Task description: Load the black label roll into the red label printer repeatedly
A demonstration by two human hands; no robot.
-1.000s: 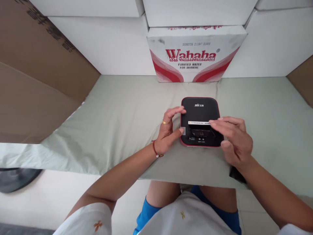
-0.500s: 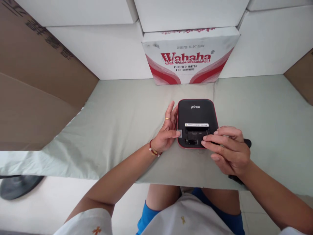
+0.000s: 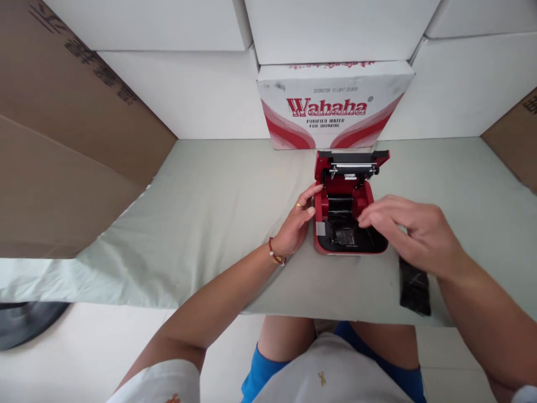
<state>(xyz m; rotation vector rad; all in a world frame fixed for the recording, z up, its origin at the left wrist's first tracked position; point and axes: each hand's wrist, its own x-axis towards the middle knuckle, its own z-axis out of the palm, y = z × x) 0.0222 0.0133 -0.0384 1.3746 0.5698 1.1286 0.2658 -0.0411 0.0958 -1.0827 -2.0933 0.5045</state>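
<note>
A small red and black label printer [image 3: 321, 243] stands on the cloth-covered table with its lid [image 3: 352, 159] tilted up at the back. Inside are a red compartment with dark rollers and a black front part. Against the printer's left side, my left hand [image 3: 298, 224] holds it, thumb near the edge and fingers along the wall. My right hand [image 3: 413, 229] hovers at the printer's right front, slightly blurred. Its fingers are drawn together at the tips, and I see nothing between them. Below this hand lies a black plastic-wrapped packet [image 3: 414, 286], partly hidden by it.
A Wahaha water carton [image 3: 335, 112] stands right behind the printer, close to the raised lid. White boxes [image 3: 201, 95] form a wall at the back. Brown cartons [image 3: 84, 145] flank the table [image 3: 210, 196] on the left, with another on the right [image 3: 514, 140].
The printer's lid has swung up and back, showing the inside. My right hand has moved off the front of the printer to the right. My left hand remains at the left side.
</note>
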